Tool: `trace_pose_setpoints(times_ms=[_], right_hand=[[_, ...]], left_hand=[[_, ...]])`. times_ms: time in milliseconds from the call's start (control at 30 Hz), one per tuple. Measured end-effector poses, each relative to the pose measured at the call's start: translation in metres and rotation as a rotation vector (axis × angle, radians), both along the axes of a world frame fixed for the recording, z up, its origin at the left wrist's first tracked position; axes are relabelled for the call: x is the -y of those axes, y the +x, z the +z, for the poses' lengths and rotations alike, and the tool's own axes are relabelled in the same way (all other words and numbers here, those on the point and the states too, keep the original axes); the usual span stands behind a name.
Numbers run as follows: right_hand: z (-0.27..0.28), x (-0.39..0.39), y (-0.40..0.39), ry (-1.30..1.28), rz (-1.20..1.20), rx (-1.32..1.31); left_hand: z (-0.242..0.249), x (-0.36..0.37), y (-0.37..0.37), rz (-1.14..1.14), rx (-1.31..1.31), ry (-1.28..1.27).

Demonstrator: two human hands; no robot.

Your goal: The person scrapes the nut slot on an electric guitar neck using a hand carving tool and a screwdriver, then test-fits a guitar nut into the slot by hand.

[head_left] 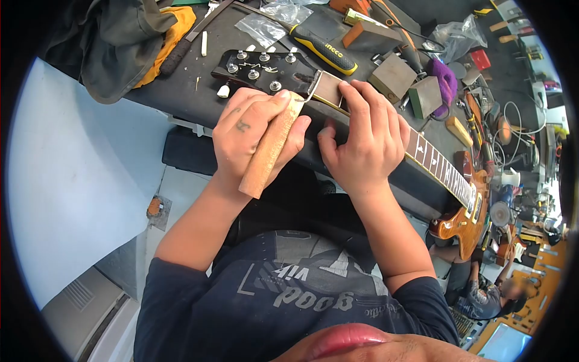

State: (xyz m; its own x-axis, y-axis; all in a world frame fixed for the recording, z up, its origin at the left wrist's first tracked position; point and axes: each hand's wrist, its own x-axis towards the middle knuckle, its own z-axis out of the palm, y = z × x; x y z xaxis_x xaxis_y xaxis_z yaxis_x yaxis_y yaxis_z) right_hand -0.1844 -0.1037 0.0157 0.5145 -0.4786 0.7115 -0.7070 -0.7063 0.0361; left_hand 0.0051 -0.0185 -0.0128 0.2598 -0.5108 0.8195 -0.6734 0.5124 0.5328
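An electric guitar lies on the dark bench, its black headstock (pixel 265 71) with metal tuner posts at the left and its glossy amber body (pixel 464 226) at the right. My left hand (pixel 244 127) is closed around the wooden handle (pixel 268 148) of a tool, index finger and thumb along it. A thin, curved metal tip reaches from the handle to the nut end of the neck. Over the fretboard (pixel 329 87), my right hand (pixel 368 130) rests with fingers spread on top and thumb by the near edge of the neck.
Behind the neck lies a yellow-black INGCO-marked tool (pixel 324 49). Wood and metal blocks (pixel 392 76), a purple cloth (pixel 444 84), plastic bags (pixel 265 27) and hand tools crowd the bench. Dark cloth (pixel 114 48) lies at far left. Another person (pixel 485 295) sits at lower right.
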Motion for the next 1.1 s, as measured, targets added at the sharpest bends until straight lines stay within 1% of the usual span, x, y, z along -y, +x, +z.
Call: trace_pose_setpoints(times_ms=[167, 200, 333, 433, 467, 567, 633, 767, 800, 900, 933, 1033, 1067, 1100], right_hand=[[-0.001, 0.003, 0.001, -0.01, -0.01, 0.005], [-0.001, 0.003, 0.002, -0.016, -0.007, 0.007], [-0.001, 0.0, 0.002, -0.01, -0.001, 0.004], [0.0, 0.0, 0.001, -0.011, -0.001, -0.001], [0.001, 0.001, 0.002, -0.012, -0.002, 0.001], [0.002, 0.0, 0.001, 0.007, -0.001, -0.011], [0.002, -0.001, 0.003, 0.008, -0.006, -0.014], [0.004, 0.0, 0.002, -0.001, -0.009, -0.023], [0.004, 0.001, 0.002, -0.001, -0.007, -0.019], [0.001, -0.001, 0.001, 0.006, -0.009, -0.019], [0.002, 0.0, 0.001, 0.0, -0.008, -0.021], [0.004, -0.002, 0.002, -0.006, -0.008, -0.024], [0.002, 0.0, 0.002, -0.012, -0.007, -0.02], [0.003, 0.002, 0.003, -0.016, -0.012, -0.018]], left_hand=[[-0.008, -0.013, 0.0, -0.004, -0.028, -0.002], [-0.003, -0.011, 0.001, 0.048, 0.047, -0.015], [0.001, 0.002, 0.003, 0.079, 0.129, 0.014], [-0.008, -0.012, 0.005, 0.035, 0.111, -0.05], [-0.008, -0.018, 0.007, 0.021, 0.11, -0.008], [-0.001, 0.003, 0.009, 0.066, 0.186, -0.082], [0.009, 0.012, 0.012, 0.044, 0.19, -0.021], [0.003, -0.01, 0.009, 0.03, 0.17, -0.033], [0.002, -0.011, 0.011, 0.022, 0.149, 0.003], [0.003, 0.014, 0.013, 0.048, 0.193, -0.082], [0.007, 0.02, 0.012, 0.056, 0.202, -0.055], [0.004, 0.004, 0.009, 0.065, 0.2, -0.073], [-0.005, -0.007, 0.01, 0.075, 0.2, -0.046], [-0.002, -0.01, 0.008, 0.073, 0.2, -0.043]])
